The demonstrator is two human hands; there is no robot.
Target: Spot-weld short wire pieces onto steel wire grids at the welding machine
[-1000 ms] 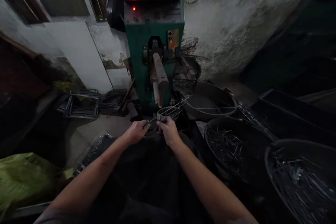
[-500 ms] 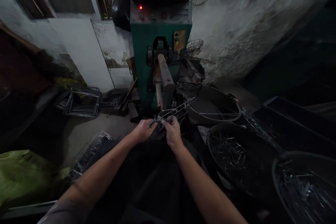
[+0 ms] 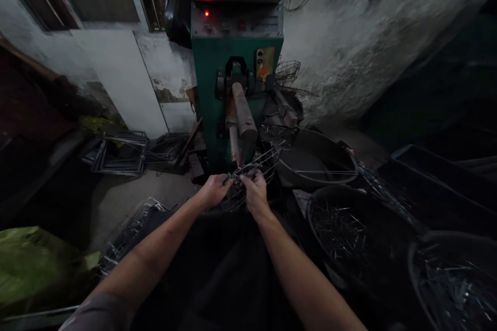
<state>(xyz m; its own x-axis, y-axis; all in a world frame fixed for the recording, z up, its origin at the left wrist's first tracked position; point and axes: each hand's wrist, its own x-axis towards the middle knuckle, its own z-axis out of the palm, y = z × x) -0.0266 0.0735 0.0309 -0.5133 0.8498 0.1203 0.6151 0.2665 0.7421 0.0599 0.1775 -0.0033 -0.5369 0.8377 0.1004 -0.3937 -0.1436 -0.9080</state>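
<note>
Both of my hands grip a wire basket [image 3: 257,167] held in front of me, just below the arm of a green machine [image 3: 236,67]. My left hand [image 3: 215,190] is closed on the basket's near left edge. My right hand [image 3: 254,190] is closed on the near edge beside it. The basket's far end reaches up to the right, under the machine's two brown horizontal arms [image 3: 243,114]. A red light glows on the machine's panel.
Dark round tubs [image 3: 349,227] holding several short metal wires stand at the right, with another tub [image 3: 314,158] behind. Wire frames [image 3: 120,150] lie on the floor at the left, more wire grids [image 3: 128,232] by my left arm. A green bag [image 3: 34,264] sits at lower left.
My hands have carried the wire basket a little forward and up, closer to the machine's arms. The camera view has shifted slightly.
</note>
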